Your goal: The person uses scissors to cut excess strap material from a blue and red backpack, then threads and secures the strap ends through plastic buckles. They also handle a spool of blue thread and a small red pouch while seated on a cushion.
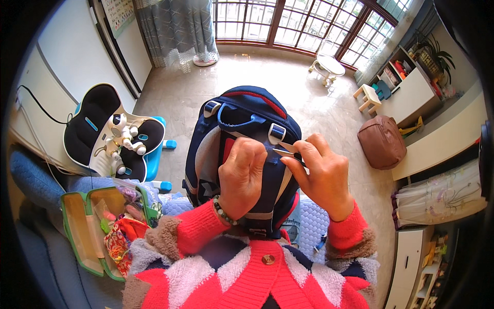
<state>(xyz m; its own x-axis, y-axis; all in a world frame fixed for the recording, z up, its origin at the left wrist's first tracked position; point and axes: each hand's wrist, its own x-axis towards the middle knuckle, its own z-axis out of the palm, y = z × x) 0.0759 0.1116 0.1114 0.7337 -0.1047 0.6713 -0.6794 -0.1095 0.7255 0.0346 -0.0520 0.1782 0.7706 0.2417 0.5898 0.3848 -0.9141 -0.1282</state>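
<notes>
Key relation: small scissors (296, 155) sit between the two hands, over the upper part of the navy backpack (268, 177). Long axis runs roughly left-right; tips point left at the left hand (242, 177), just short of its fingers. Right hand (325, 175) is the nearer one, it has them: fingers narrow around the handle end, blades slightly apart.

Left fingers are curled in tight. Can't tell if something thin is pinched there.

Backpack is right in front of the wearer, long axis running away from the body. Looks to be on the blue quilted seat (314, 226), overlapping its far edge in view; lower contact is hidden by the sweater. Strap side is toward the wearer.

Close in: pale buckle (277, 133) just beyond the blades, blue carry loop (237, 127) just beyond the left hand. In the way: left hand covers part of the strap panel, and buckle plus loop crowd the blades' far side, so I'd call clearance tight there.

Further out: open green case (77, 226) with mixed small stuff toward the seat's left end. Past the far edge, left: black-and-white chair (95, 110) with a white toy robot (123, 135) on it. Right: brown bag (382, 142) on the floor, well apart.
</notes>
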